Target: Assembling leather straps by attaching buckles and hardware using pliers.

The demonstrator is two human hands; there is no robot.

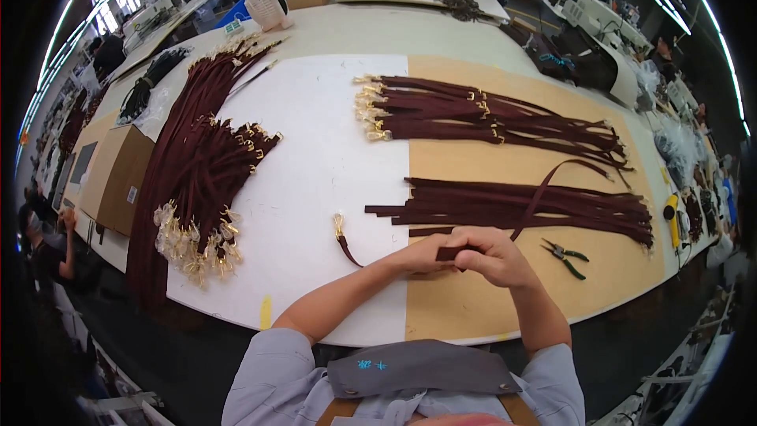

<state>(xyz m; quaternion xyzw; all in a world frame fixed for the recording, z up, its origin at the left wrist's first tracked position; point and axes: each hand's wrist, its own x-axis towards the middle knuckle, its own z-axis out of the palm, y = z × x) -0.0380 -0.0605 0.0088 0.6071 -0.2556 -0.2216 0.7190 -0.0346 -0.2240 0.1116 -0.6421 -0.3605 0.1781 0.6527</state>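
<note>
Close together over the near table, my left hand (pixel 426 257) and my right hand (pixel 494 255) are both closed on a dark maroon strap (pixel 449 253). Its flat end shows between them, and one length rises from behind my right hand and loops toward the far right. Part of my left hand's fingers is hidden. Left of my left forearm lies a gold snap hook (pixel 339 225) on a short visible piece of strap that runs under the arm. Just beyond my hands is a row of maroon straps (pixel 528 209). Green-handled pliers (pixel 566 256) rest right of my right hand.
Farther back lies a bundle of straps (pixel 434 106) with gold hooks and buckles. A heaped strap pile (pixel 209 181) covers the left side, beside a cardboard box (pixel 118 177). A white fan (pixel 268 4) stands at the back; a yellow tool (pixel 672 221) lies at the right edge.
</note>
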